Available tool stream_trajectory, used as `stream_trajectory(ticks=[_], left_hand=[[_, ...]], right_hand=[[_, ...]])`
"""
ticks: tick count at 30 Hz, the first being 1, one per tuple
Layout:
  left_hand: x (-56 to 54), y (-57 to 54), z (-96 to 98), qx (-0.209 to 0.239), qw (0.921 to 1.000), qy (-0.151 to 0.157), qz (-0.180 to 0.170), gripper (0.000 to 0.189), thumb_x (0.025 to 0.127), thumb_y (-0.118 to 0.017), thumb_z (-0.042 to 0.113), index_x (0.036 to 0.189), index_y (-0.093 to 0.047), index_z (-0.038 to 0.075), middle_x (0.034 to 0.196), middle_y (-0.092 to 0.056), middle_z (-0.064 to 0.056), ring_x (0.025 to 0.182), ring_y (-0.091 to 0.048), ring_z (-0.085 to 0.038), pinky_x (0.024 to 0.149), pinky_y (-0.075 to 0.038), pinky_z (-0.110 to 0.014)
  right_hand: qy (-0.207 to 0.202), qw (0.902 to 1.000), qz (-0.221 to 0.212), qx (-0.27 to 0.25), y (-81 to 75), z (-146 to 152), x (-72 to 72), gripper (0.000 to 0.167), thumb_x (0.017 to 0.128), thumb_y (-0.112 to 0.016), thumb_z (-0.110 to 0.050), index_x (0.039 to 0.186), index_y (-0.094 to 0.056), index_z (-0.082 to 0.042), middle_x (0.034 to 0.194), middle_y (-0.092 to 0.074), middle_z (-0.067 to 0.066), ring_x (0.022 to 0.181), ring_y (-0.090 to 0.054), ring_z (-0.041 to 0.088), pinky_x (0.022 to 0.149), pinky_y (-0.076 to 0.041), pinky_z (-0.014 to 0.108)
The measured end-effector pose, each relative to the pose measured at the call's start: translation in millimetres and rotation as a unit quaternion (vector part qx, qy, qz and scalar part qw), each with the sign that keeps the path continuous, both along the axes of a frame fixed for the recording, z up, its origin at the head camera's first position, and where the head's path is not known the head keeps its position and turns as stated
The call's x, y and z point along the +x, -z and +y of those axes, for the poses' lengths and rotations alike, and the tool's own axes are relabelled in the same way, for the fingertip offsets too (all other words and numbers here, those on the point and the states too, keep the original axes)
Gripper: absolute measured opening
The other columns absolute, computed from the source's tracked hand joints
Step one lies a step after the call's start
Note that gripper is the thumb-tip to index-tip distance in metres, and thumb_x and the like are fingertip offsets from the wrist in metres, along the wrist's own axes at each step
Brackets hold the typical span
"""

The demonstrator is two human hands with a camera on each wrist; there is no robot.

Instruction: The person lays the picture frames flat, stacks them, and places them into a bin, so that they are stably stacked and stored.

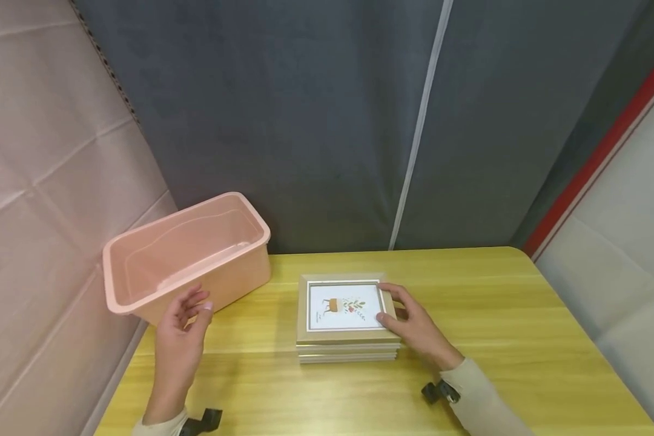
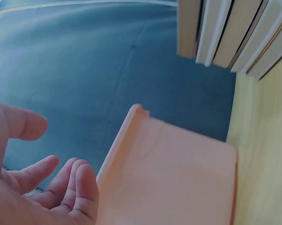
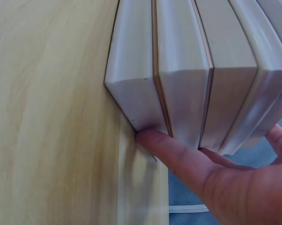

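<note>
In the head view a stack of several picture frames (image 1: 347, 351) lies on the table, its tan and white edges lined up. The top picture frame (image 1: 327, 336) faces up and shows a plant print. My right hand (image 1: 422, 330) rests at the stack's right end, with thumb and forefinger over the top frame's border. A finger (image 3: 178, 157) touches the side of the lowest frame in the right wrist view. My left hand (image 1: 180, 339) hangs in front of the pink bin (image 1: 240, 275), fingers loosely curled around nothing.
The open pink bin stands at the table's back left, beside a pale wall covering (image 1: 38, 242). A dark grey curtain (image 1: 305, 139) hangs behind the wood-grain table (image 1: 485, 315). To the right is a white panel with a red strip (image 1: 594, 175).
</note>
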State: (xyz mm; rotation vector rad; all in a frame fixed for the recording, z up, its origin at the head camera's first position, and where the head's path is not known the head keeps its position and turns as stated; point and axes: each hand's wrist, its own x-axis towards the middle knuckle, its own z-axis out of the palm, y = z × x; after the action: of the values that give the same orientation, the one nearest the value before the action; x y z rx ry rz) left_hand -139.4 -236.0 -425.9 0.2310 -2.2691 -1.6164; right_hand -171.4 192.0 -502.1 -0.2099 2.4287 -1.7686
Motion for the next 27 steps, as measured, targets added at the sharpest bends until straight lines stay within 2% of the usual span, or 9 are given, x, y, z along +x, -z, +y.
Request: stream_trajectory(ticks=[6, 13, 16, 20, 23, 25, 27], left_hand=[[2.5, -9.3, -20.3, 0.019, 0.9967, -0.072, 0.032, 0.045, 0.103, -0.069, 0.013, 0.147, -0.06, 0.016, 0.126, -0.066, 0.012, 0.109, -0.059, -0.005, 0.081, -0.048, -0.01], [-5.4, -13.1, -43.7, 0.005, 0.9908, -0.124, 0.052, 0.045, 0.102, -0.069, 0.011, 0.146, -0.061, 0.015, 0.123, -0.06, 0.022, 0.11, -0.057, 0.0, 0.085, -0.043, -0.009], [-6.7, -15.5, -52.9, 0.014, 0.9853, -0.159, 0.06, 0.042, 0.1, -0.069, 0.01, 0.142, -0.064, 0.015, 0.119, -0.061, 0.022, 0.105, -0.058, 0.0, 0.082, -0.046, -0.007], [-11.2, -17.7, -66.9, 0.004, 0.9735, -0.22, 0.061, 0.042, 0.099, -0.069, 0.015, 0.14, -0.067, 0.016, 0.117, -0.06, 0.022, 0.102, -0.055, 0.001, 0.079, -0.045, -0.007], [-16.9, -17.1, -78.9, 0.0, 0.9666, -0.252, 0.044, 0.048, 0.098, -0.068, 0.021, 0.146, -0.064, 0.018, 0.123, -0.056, 0.02, 0.107, -0.049, 0.001, 0.085, -0.04, -0.014], [-21.5, -15.2, -87.3, 0.008, 0.9647, -0.262, 0.022, 0.052, 0.098, -0.067, 0.023, 0.15, -0.06, 0.02, 0.128, -0.053, 0.018, 0.11, -0.045, 0.001, 0.09, -0.037, -0.02], [-26.5, -12.4, -95.3, 0.025, 0.9656, -0.259, -0.008, 0.055, 0.099, -0.066, 0.023, 0.153, -0.056, 0.025, 0.135, -0.051, 0.016, 0.115, -0.043, 0.0, 0.095, -0.036, -0.02]], right_hand=[[0.0, 0.9999, 0.001, 0.015, 0.1, -3.1, -2.9, 0.058, 0.101, -0.073, -0.036, 0.153, -0.047, -0.039, 0.167, -0.038, 0.015, 0.14, -0.05, 0.053, 0.101, -0.056, 0.054], [0.007, 0.9996, 0.0, 0.026, -1.1, -1.5, -3.5, 0.059, 0.101, -0.073, -0.038, 0.154, -0.047, -0.039, 0.165, -0.04, 0.017, 0.139, -0.05, 0.052, 0.104, -0.054, 0.058], [0.004, 0.9998, -0.004, 0.018, -0.9, -1.0, -2.7, 0.059, 0.101, -0.073, -0.037, 0.154, -0.046, -0.039, 0.165, -0.04, 0.018, 0.139, -0.051, 0.052, 0.101, -0.056, 0.054], [-0.001, 1.0, -0.002, 0.009, -0.2, -1.2, -2.5, 0.06, 0.101, -0.072, -0.035, 0.155, -0.046, -0.038, 0.165, -0.039, 0.019, 0.138, -0.052, 0.052, 0.099, -0.057, 0.052], [-0.001, 0.9999, -0.003, 0.011, 0.0, -1.5, -2.7, 0.059, 0.102, -0.072, -0.036, 0.155, -0.046, -0.038, 0.165, -0.039, 0.019, 0.139, -0.051, 0.052, 0.1, -0.057, 0.053], [-0.002, 0.9999, -0.002, 0.015, 0.0, -1.5, -2.9, 0.058, 0.102, -0.071, -0.036, 0.154, -0.045, -0.039, 0.165, -0.039, 0.018, 0.14, -0.051, 0.051, 0.1, -0.057, 0.053], [-0.003, 0.9999, -0.002, 0.013, 0.2, -1.6, -3.4, 0.058, 0.102, -0.071, -0.035, 0.154, -0.046, -0.038, 0.165, -0.04, 0.017, 0.14, -0.051, 0.051, 0.1, -0.057, 0.053]])
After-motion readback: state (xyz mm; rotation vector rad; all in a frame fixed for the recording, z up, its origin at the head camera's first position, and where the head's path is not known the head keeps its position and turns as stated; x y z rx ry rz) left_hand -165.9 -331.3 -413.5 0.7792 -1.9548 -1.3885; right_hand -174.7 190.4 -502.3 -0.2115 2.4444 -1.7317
